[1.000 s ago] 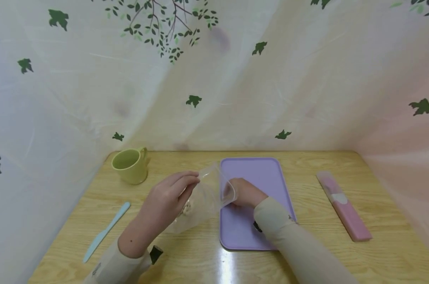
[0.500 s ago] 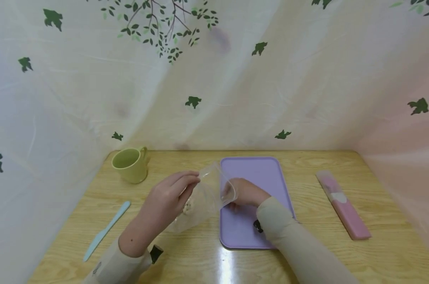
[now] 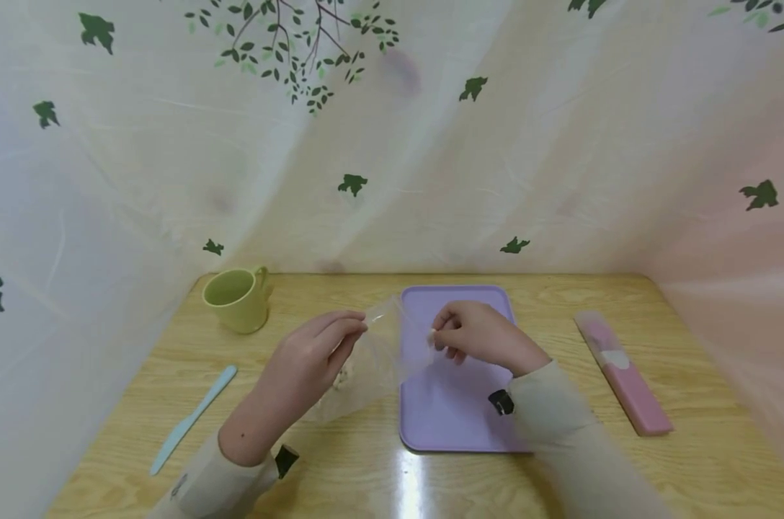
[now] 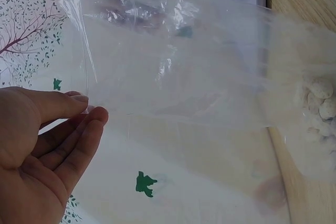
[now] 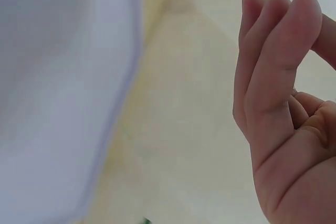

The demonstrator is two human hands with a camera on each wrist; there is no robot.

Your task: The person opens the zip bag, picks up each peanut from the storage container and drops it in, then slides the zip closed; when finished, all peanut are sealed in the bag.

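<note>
My left hand (image 3: 317, 349) pinches the rim of a clear plastic bag (image 4: 173, 66) between thumb and fingertips, holding it up with its mouth toward the right. Several pale, rounded lumps (image 4: 320, 100) lie at the bottom of the bag; what they are is unclear. My right hand (image 3: 479, 333) is just outside the bag's mouth, over the lilac tray (image 3: 457, 425). Its thumb and forefinger pinch a small whitish piece (image 3: 431, 336). In the right wrist view the curled fingers (image 5: 278, 72) show, while the pinched piece is hidden.
A green mug (image 3: 238, 301) stands at the back left of the wooden table (image 3: 340, 476). In front of it lies a light blue spreader (image 3: 194, 419). On the right is a long pink case (image 3: 625, 375). A leaf-patterned cloth (image 3: 418, 180) hangs behind.
My right hand has drawn out of the bag's mouth, up and to the right, with a small whitish piece at its fingertips. My left hand keeps its grip on the bag.
</note>
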